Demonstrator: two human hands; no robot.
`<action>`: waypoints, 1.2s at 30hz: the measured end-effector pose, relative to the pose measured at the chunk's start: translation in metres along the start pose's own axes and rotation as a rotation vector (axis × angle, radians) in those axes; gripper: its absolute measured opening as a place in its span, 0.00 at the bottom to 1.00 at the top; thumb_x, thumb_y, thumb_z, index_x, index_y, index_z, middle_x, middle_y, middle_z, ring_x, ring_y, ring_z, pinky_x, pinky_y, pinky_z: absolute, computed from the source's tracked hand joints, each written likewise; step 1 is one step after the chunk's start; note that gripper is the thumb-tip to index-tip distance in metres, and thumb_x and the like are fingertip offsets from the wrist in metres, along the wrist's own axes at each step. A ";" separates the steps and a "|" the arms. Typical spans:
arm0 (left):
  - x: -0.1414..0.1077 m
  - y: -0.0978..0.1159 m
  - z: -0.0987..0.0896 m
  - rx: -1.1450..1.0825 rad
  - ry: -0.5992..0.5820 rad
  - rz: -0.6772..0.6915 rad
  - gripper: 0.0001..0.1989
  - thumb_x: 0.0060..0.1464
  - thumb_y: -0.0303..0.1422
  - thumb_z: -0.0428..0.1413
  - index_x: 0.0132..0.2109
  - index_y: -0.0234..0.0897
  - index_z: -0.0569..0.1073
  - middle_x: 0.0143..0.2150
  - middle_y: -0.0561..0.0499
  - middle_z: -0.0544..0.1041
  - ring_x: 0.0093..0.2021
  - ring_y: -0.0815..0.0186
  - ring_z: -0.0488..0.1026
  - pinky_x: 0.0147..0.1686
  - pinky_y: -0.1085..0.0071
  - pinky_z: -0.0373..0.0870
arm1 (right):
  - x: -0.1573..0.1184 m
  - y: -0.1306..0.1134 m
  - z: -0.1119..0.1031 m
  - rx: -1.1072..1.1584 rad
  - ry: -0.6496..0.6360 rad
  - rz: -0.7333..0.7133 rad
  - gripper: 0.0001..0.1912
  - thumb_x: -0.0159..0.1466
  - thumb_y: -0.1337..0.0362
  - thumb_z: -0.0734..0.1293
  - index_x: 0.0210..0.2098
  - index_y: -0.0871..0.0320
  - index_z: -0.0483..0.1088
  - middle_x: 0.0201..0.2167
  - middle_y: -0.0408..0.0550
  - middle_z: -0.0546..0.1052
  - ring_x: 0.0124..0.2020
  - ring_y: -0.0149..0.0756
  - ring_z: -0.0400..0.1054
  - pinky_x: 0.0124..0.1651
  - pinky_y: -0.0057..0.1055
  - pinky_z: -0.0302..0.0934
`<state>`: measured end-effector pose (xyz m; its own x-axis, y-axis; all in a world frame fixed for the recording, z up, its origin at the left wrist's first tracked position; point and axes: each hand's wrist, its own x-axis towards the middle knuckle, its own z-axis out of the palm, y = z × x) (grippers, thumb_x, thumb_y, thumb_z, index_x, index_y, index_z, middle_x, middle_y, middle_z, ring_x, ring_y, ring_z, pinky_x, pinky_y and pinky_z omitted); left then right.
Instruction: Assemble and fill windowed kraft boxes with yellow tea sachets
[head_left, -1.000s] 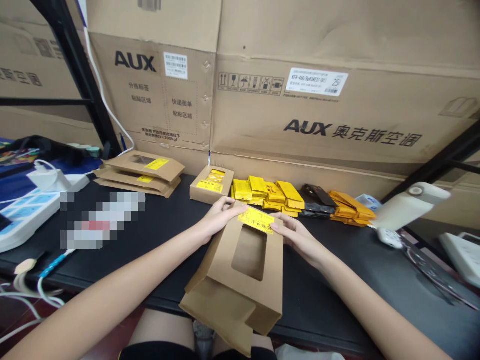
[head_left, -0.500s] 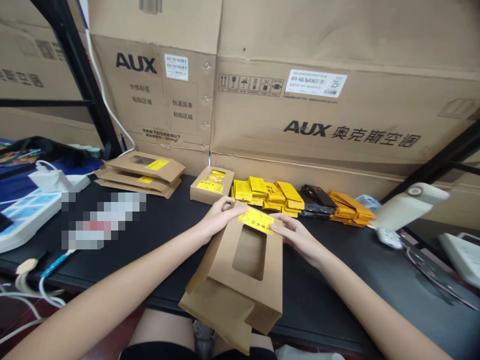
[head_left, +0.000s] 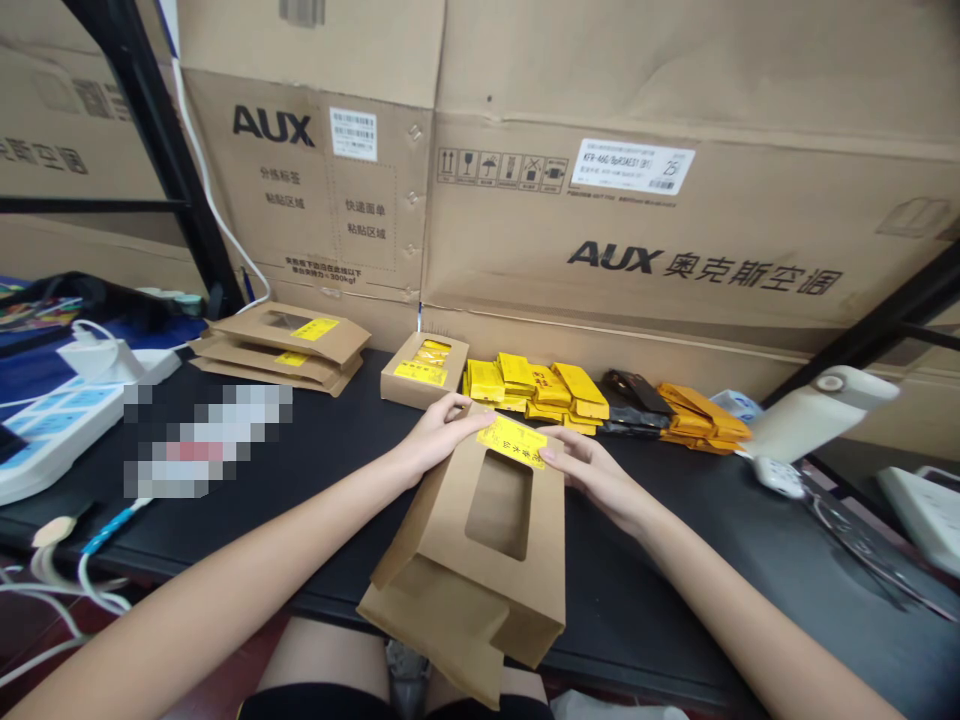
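Note:
A brown cardboard box (head_left: 450, 500) with a cut-out window and a yellow label (head_left: 513, 440) tilts over the table's front edge, its near end unfolded with flaps hanging. At its far left corner, my left hand (head_left: 441, 438) grips the box, thumb on top and fingers behind. My right hand (head_left: 589, 470) holds the far right corner, thumb by the label. Just beyond stands a filled, closed box (head_left: 424, 372) with yellow packets showing in its window. Yellow packets (head_left: 536, 388) lie piled to the right of it.
Flattened boxes (head_left: 285, 345) are stacked at back left. Right of the yellow packets are black packets (head_left: 636, 402), orange packets (head_left: 701, 415), a white bottle (head_left: 821, 410) and eyeglasses (head_left: 862, 545). A power strip (head_left: 45, 430) sits left. Large AUX cartons (head_left: 637, 90) stand behind the black table.

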<state>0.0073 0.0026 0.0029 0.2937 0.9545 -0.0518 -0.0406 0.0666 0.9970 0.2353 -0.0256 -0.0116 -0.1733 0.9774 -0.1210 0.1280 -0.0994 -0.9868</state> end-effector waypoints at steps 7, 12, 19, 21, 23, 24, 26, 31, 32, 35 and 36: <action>0.002 -0.002 0.000 0.027 -0.018 0.012 0.17 0.48 0.42 0.62 0.39 0.36 0.69 0.42 0.47 0.78 0.46 0.59 0.75 0.45 0.67 0.68 | 0.000 0.000 -0.001 0.006 -0.004 0.007 0.25 0.52 0.52 0.75 0.46 0.53 0.72 0.43 0.48 0.79 0.41 0.39 0.74 0.38 0.31 0.68; 0.002 -0.001 0.000 0.013 -0.023 0.015 0.16 0.49 0.41 0.62 0.39 0.36 0.70 0.42 0.47 0.78 0.47 0.60 0.74 0.46 0.67 0.67 | 0.000 0.000 -0.001 -0.009 -0.026 0.009 0.24 0.53 0.51 0.75 0.46 0.53 0.72 0.44 0.48 0.78 0.41 0.37 0.73 0.38 0.29 0.67; 0.000 0.001 0.001 0.014 -0.012 -0.023 0.14 0.50 0.39 0.61 0.38 0.35 0.70 0.42 0.48 0.78 0.46 0.60 0.74 0.47 0.67 0.67 | -0.003 -0.003 0.000 -0.087 -0.048 -0.028 0.23 0.55 0.48 0.72 0.44 0.53 0.72 0.44 0.48 0.77 0.42 0.40 0.73 0.40 0.32 0.67; 0.001 0.001 0.001 0.019 -0.008 -0.027 0.13 0.50 0.39 0.61 0.38 0.35 0.70 0.42 0.48 0.78 0.46 0.60 0.74 0.46 0.67 0.66 | -0.003 -0.004 0.001 -0.108 -0.043 -0.032 0.24 0.54 0.46 0.72 0.44 0.53 0.72 0.43 0.48 0.77 0.43 0.40 0.72 0.40 0.32 0.67; 0.001 0.002 0.002 0.031 -0.008 -0.034 0.13 0.50 0.39 0.60 0.38 0.35 0.70 0.42 0.48 0.78 0.46 0.60 0.74 0.46 0.67 0.66 | -0.003 -0.004 0.001 -0.124 -0.038 -0.033 0.25 0.54 0.46 0.72 0.44 0.54 0.71 0.42 0.49 0.77 0.43 0.41 0.72 0.39 0.32 0.66; 0.001 0.002 0.002 0.040 -0.009 -0.040 0.13 0.50 0.39 0.60 0.38 0.35 0.70 0.42 0.48 0.78 0.47 0.60 0.74 0.46 0.67 0.66 | -0.003 -0.004 0.001 -0.131 -0.033 -0.033 0.25 0.54 0.45 0.71 0.44 0.54 0.71 0.42 0.49 0.77 0.42 0.41 0.72 0.39 0.33 0.66; 0.001 0.002 0.002 0.059 -0.011 -0.054 0.13 0.50 0.39 0.60 0.39 0.35 0.70 0.42 0.48 0.78 0.48 0.60 0.74 0.47 0.68 0.66 | -0.003 -0.004 0.002 -0.140 -0.025 -0.031 0.25 0.54 0.45 0.71 0.44 0.54 0.71 0.41 0.49 0.77 0.42 0.41 0.72 0.39 0.33 0.66; 0.000 0.002 0.001 0.094 -0.023 -0.060 0.14 0.51 0.40 0.59 0.40 0.35 0.71 0.43 0.48 0.77 0.49 0.59 0.73 0.47 0.68 0.66 | -0.004 -0.005 0.003 -0.154 -0.024 -0.025 0.26 0.54 0.44 0.71 0.44 0.54 0.71 0.41 0.49 0.77 0.42 0.41 0.71 0.39 0.33 0.65; 0.000 0.001 0.001 0.097 -0.026 -0.060 0.14 0.51 0.41 0.59 0.40 0.35 0.71 0.43 0.48 0.77 0.49 0.59 0.73 0.47 0.68 0.66 | -0.005 -0.006 0.003 -0.157 -0.025 -0.025 0.26 0.54 0.44 0.71 0.44 0.54 0.71 0.41 0.49 0.77 0.42 0.41 0.71 0.40 0.33 0.65; 0.001 0.001 0.001 0.110 -0.028 -0.057 0.15 0.50 0.41 0.58 0.40 0.35 0.71 0.43 0.48 0.77 0.49 0.59 0.73 0.47 0.68 0.65 | -0.007 -0.008 0.004 -0.175 -0.044 -0.029 0.25 0.55 0.44 0.70 0.44 0.55 0.70 0.42 0.49 0.76 0.43 0.42 0.71 0.41 0.35 0.66; 0.001 0.001 0.001 0.116 -0.027 -0.053 0.15 0.50 0.41 0.58 0.40 0.35 0.71 0.43 0.48 0.77 0.48 0.59 0.73 0.47 0.68 0.65 | -0.007 -0.009 0.004 -0.185 -0.052 -0.032 0.25 0.55 0.44 0.70 0.44 0.55 0.70 0.42 0.49 0.76 0.44 0.43 0.71 0.42 0.35 0.66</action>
<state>0.0082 0.0033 0.0043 0.3185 0.9421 -0.1051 0.0863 0.0816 0.9929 0.2315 -0.0324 -0.0020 -0.2300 0.9680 -0.1004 0.2982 -0.0281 -0.9541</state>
